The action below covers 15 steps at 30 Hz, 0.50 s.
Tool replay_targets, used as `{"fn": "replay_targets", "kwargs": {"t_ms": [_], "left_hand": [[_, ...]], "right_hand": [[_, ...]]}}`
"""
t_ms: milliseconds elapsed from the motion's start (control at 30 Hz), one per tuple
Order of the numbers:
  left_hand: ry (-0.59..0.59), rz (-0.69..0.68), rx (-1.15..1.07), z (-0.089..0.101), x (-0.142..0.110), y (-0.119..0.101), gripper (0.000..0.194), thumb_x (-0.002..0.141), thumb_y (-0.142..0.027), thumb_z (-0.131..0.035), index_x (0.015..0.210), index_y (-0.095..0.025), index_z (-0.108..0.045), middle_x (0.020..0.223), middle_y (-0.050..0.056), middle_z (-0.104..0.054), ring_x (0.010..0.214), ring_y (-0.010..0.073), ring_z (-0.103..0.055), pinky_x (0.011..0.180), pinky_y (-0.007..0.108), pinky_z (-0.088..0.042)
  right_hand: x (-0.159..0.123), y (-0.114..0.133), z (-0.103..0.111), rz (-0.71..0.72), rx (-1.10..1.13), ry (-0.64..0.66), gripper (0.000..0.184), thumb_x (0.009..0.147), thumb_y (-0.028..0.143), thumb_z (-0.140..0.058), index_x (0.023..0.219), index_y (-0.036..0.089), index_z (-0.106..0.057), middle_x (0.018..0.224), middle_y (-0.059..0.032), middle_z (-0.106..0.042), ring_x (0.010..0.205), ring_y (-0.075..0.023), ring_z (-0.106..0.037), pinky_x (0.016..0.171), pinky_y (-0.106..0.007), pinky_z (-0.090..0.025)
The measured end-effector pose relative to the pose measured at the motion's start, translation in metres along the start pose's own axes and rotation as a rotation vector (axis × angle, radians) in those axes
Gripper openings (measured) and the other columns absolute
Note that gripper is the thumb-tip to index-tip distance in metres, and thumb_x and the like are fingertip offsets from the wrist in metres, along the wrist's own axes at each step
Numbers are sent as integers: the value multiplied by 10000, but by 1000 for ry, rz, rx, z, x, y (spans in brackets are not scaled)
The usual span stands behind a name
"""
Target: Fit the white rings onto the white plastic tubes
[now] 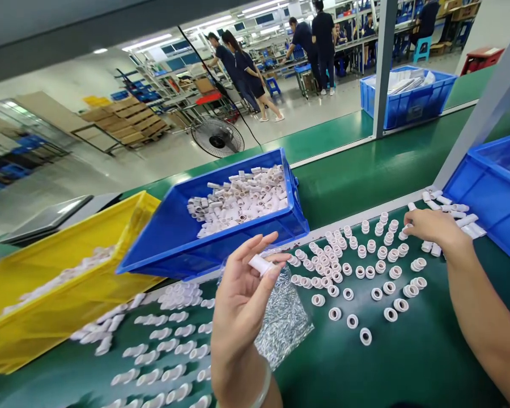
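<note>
Between the thumb and fingers of my left hand (pixel 242 306) is a white plastic sleeve (pixel 261 265), raised above the table. My right hand (pixel 436 229) reaches to the far right, its fingertips closed on a white plastic fitting (pixel 407 229) at the edge of a group of short ringed fittings (pixel 380 266) standing on end. Beneath my left hand lies a clear bag of small metal pins (pixel 283 317). Rows of longer white fittings (pixel 174 372) stand left of that hand. Loose white tubes (pixel 459 214) lie just beyond my right hand.
A tilted blue bin (pixel 212 249) full of white parts and a yellow bin (pixel 68 294) stand along the back left. Another blue bin (pixel 493 192) is at the right. A grey post (pixel 385 73) rises behind the green table (pixel 323 368). Several people work farther back.
</note>
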<state>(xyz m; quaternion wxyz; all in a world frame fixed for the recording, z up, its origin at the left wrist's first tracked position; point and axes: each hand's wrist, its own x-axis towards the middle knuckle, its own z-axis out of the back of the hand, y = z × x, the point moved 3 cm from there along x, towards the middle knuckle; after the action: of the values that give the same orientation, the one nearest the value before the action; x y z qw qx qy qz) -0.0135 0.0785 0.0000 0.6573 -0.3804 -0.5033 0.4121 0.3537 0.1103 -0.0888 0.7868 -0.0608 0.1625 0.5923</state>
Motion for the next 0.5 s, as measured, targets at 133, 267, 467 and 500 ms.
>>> {"fn": "replay_targets", "kwargs": {"t_ms": [133,267,467,500], "left_hand": [[-14,51,23,2,-1,-4,335,857,-296,-678,1160,-193,-576,1272,128,-616,812,152,-680,671,248,-589],[-22,-7,22,6,-1,-4,235,925,-297,-584,1139,-203,-615,1286,120,-602,650,92,-605,562,239,-537],[-103,-61,69,14,0,-1,248,945,-298,-543,1125,-221,-696,1318,106,-562,666,76,-543,601,241,-490],[-132,-47,91,16,0,-1,265,928,-299,-572,1150,-221,-695,1310,107,-566,693,85,-550,622,240,-495]], "right_hand": [[2,1,-4,18,17,22,181,775,368,-587,871,238,-669,951,-61,-721,871,-283,-649,637,-345,-382],[3,-19,2,-10,53,-24,271,816,442,-548,981,250,-643,1016,-46,-715,896,-260,-648,627,-328,-388],[19,-65,-5,-130,90,-22,298,851,400,-545,1099,256,-625,1099,-42,-704,951,-258,-646,665,-336,-434],[24,-70,-9,-141,92,2,294,845,375,-572,1104,249,-633,1105,-51,-701,954,-257,-647,678,-337,-447]]}}
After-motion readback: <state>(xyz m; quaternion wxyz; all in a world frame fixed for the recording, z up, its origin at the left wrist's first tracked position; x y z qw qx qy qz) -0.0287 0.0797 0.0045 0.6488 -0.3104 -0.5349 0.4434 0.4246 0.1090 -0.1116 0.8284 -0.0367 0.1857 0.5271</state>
